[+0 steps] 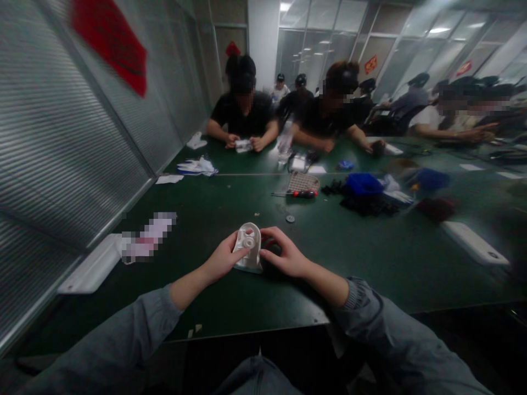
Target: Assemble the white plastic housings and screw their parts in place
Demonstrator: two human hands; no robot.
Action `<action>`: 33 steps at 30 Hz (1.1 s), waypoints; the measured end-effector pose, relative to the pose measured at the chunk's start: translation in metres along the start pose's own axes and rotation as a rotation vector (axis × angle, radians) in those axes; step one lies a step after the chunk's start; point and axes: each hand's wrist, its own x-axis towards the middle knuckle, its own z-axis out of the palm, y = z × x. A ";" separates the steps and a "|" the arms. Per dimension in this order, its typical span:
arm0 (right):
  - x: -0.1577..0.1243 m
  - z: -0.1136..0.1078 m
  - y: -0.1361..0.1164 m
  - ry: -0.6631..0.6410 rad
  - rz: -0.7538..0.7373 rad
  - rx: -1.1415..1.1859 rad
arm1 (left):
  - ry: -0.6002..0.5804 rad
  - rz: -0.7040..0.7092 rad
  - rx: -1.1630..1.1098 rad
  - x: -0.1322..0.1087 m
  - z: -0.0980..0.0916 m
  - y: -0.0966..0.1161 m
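Observation:
A white plastic shell (pixel 250 253), rounded at the top and with a ring-shaped boss inside, is held upright above the green table (pixel 214 214). My left hand (pixel 222 257) grips its left side, thumb across the inner face. At the right edge of the shell is my right hand (pixel 286 253), its fingers curved and apart, fingertips at or near the rim; whether they touch it is hard to tell. Beyond the hands lies a small round metal part (pixel 290 219). Farther back, a screwdriver (pixel 303 193) with a red and black handle rests by a beige grid-patterned piece (pixel 303 182).
White panels lie at left (pixel 93 266) and right (pixel 475 242). A blue bin (pixel 364 184) stands among black parts at the back right. Gloves (pixel 197 165) lie at the back left. Several people sit across the table, one holding a white part (pixel 244 145).

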 end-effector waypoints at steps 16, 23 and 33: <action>0.007 -0.066 0.047 0.197 0.216 -0.773 | 0.069 -0.317 -0.775 0.004 -0.011 0.011; 0.005 -0.082 0.068 0.104 0.411 -0.886 | -0.145 -0.368 -0.813 0.006 -0.019 0.012; 0.006 -0.077 0.078 0.144 0.371 -0.796 | -0.135 -0.360 -0.896 0.014 -0.030 0.000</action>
